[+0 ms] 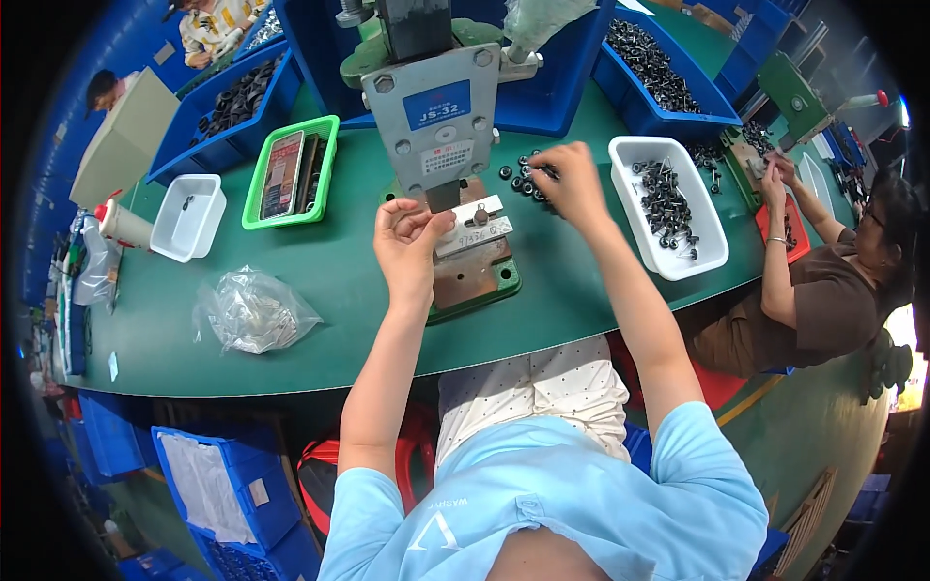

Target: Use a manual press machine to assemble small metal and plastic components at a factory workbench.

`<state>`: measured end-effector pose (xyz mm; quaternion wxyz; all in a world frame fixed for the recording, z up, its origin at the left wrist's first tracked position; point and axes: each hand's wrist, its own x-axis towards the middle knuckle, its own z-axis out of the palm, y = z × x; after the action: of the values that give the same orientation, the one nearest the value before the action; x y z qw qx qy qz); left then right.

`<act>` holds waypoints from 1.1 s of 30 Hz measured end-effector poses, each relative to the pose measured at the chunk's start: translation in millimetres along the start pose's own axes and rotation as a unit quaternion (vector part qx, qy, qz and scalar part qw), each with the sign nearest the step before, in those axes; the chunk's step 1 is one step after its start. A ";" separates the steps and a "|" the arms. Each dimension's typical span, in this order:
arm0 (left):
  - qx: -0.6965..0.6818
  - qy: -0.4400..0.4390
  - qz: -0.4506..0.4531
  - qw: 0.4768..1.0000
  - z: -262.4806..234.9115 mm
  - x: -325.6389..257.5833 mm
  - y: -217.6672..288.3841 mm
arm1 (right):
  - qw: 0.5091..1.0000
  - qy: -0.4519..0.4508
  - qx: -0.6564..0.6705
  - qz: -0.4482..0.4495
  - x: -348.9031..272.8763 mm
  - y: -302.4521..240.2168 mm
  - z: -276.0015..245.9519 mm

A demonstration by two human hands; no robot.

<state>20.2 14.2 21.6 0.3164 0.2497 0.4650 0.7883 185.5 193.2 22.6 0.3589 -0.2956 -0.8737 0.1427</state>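
left hand (405, 242) is pinching a small part at the press fixture (472, 230), frame centre. right hand (570, 182) is closing fingers on loose black parts (523, 176) just right of the press (436, 116). suggest seating the part flat before pressing, fingers clear.

- Right hand (572, 184): fingertips cover part of the small black parts (521, 176) loose on the table (339, 300); whether one is pinched cannot be told.
- Left hand (407, 242): any piece between its fingers is too small to tell.
- Press (436, 107): top cut off by the upper edge.
- Clear bag (254, 312): contents unclear.
- White tray (668, 208) at the table's right edge: single parts indistinguishable.
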 end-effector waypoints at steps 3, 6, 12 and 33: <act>-0.026 0.010 -0.013 1.000 1.0 -1.8 1.5 | 0.989 -0.072 -0.127 0.032 22.4 -3.5 42.7; -0.036 -0.007 -0.028 0.999 -2.6 -0.7 8.4 | 0.988 -0.093 -0.118 0.029 30.7 0.7 47.9; -0.071 -0.045 -0.030 0.996 -4.5 -2.2 12.7 | 0.986 -0.067 0.106 0.111 2.4 -22.5 20.6; -0.018 0.034 -0.012 0.999 3.0 -8.9 -4.4 | 0.948 -0.096 0.239 0.185 -37.7 -47.4 7.2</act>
<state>29.5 11.1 18.1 0.3145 0.2107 0.4641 0.8008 182.2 132.4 19.0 0.3007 -0.3420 -0.7745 0.4390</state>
